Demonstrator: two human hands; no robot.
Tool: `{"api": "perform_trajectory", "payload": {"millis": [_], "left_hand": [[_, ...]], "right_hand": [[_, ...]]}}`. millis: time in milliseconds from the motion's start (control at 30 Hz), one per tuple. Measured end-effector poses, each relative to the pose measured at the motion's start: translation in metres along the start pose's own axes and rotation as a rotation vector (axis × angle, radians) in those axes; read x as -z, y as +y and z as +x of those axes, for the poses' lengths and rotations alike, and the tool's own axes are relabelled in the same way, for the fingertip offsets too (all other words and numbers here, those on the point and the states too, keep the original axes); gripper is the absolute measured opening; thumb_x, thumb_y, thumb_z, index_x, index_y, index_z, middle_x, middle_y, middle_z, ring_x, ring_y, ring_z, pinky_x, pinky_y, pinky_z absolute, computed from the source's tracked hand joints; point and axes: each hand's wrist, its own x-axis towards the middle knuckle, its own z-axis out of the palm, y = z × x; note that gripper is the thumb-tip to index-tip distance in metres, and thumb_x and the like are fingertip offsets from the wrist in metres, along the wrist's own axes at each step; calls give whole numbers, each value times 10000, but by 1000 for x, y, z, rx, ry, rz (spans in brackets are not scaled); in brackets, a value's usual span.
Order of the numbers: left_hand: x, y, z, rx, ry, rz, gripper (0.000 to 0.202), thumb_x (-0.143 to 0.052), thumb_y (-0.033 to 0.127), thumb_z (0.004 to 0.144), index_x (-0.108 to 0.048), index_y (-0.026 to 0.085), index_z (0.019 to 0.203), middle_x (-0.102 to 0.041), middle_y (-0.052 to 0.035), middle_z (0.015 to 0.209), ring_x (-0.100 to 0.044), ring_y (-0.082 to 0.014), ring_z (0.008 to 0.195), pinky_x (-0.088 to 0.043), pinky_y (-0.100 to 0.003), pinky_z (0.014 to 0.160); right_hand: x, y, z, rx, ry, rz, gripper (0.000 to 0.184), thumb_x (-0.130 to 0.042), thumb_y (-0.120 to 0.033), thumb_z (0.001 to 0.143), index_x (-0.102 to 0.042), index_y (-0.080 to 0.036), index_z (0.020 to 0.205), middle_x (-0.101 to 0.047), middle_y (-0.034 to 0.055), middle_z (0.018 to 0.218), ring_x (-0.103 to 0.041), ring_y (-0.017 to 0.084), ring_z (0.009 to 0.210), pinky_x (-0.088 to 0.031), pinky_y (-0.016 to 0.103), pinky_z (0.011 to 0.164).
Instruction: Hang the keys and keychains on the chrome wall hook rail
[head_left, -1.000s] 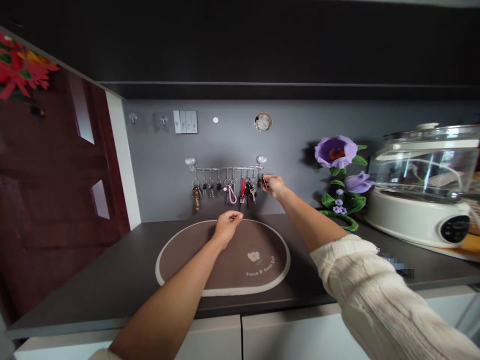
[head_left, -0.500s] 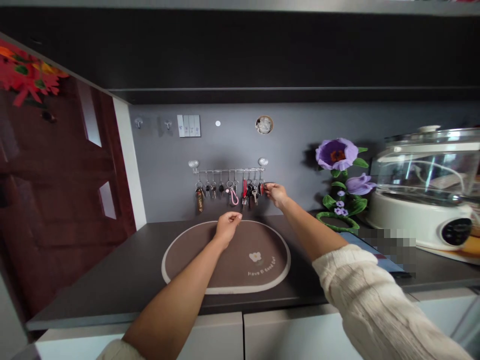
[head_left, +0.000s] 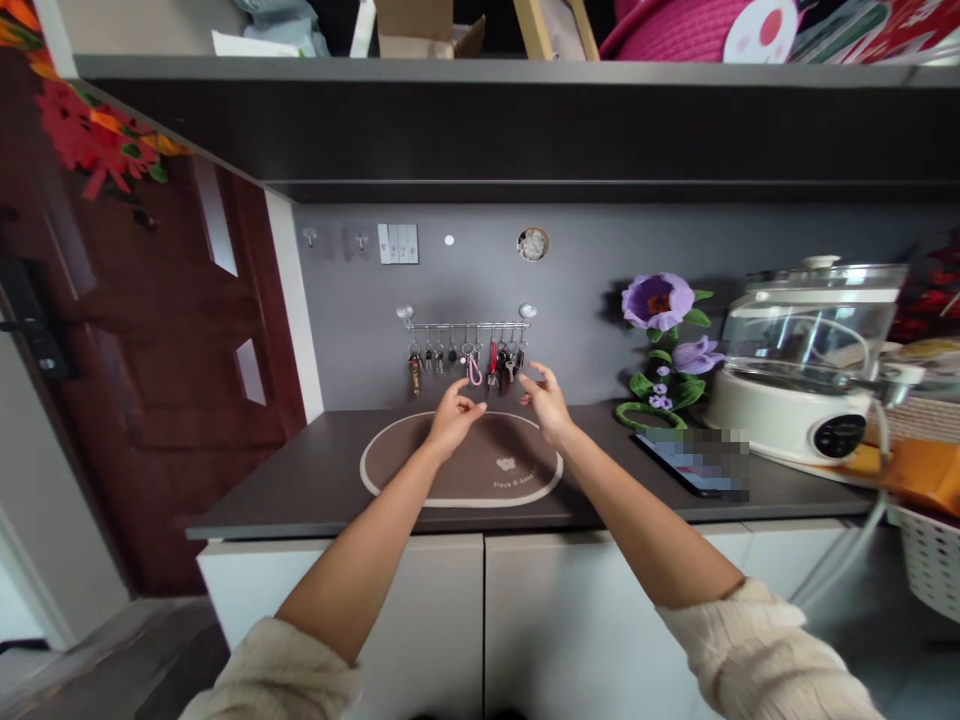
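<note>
A metal key rack point(head_left: 465, 324) hangs on the grey wall with several key bunches point(head_left: 469, 364) dangling from its hooks. My right hand point(head_left: 545, 402) hovers just below and in front of the rack's right end, fingers spread, holding nothing. My left hand point(head_left: 454, 414) floats over the brown oval mat point(head_left: 405, 468) on the dark countertop point(head_left: 300, 480), fingers curled with thumb and forefinger pinched; I cannot see anything between them.
A purple flower decoration point(head_left: 664, 340) stands right of the rack. A white cooker with a glass lid point(head_left: 806, 365) and a tablet point(head_left: 694, 462) sit at the right. A dark red door point(head_left: 142, 360) is at the left, a loaded shelf point(head_left: 480, 70) overhead.
My right hand has let go at the rack's right end and drawn back with its fingers spread. The view has pulled back from the counter, so the cabinets and shelf show.
</note>
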Motion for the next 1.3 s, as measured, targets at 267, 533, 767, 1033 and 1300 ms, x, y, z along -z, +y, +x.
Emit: {"api": "perform_trajectory", "payload": {"millis": [267, 533, 767, 1033, 1300], "left_hand": [[38, 49, -58, -135, -170, 76, 979, -625, 171, 609, 17, 228, 1347, -523, 53, 651, -484, -65, 599, -381, -205, 667], [66, 36, -91, -78, -240, 157, 1033, -615, 161, 605, 119, 211, 1331, -522, 56, 651, -482, -69, 585, -396, -213, 649], [85, 29, -43, -64, -84, 194, 976, -672, 233, 576, -74, 233, 1347, -564, 13, 761, -531, -104, 717, -385, -266, 767], [111, 1, 76, 128, 411, 184, 804, -785, 297, 383, -452, 169, 1104, -471, -136, 1171, -411, -239, 1120, -314, -317, 902], [76, -34, 132, 145, 366, -97, 597, -752, 335, 463, -442, 172, 947, -588, -34, 782, -572, -135, 692, -448, -285, 665]], "right_hand": [[0, -21, -66, 175, -311, -64, 853, -584, -216, 668, -73, -281, 1347, -450, -78, 586, -387, 73, 532, -402, 209, 604], [12, -4, -95, 138, -455, -166, 926, -607, -222, 641, -14, -247, 1352, -460, -86, 586, -423, 70, 535, -408, 201, 589], [12, -3, -55, 215, -414, -236, 793, -616, -296, 653, -207, -246, 1330, -522, -43, 668, -482, 89, 606, -427, 246, 659], [15, 7, 68, 51, 58, -262, 790, -747, -384, 445, -445, -159, 1140, -528, 120, 1078, -502, 219, 955, -399, 339, 831], [-33, 57, 121, 154, 160, -168, 975, -729, -417, 438, -216, -180, 1233, -482, 98, 1136, -482, 175, 1016, -372, 295, 893]]}}
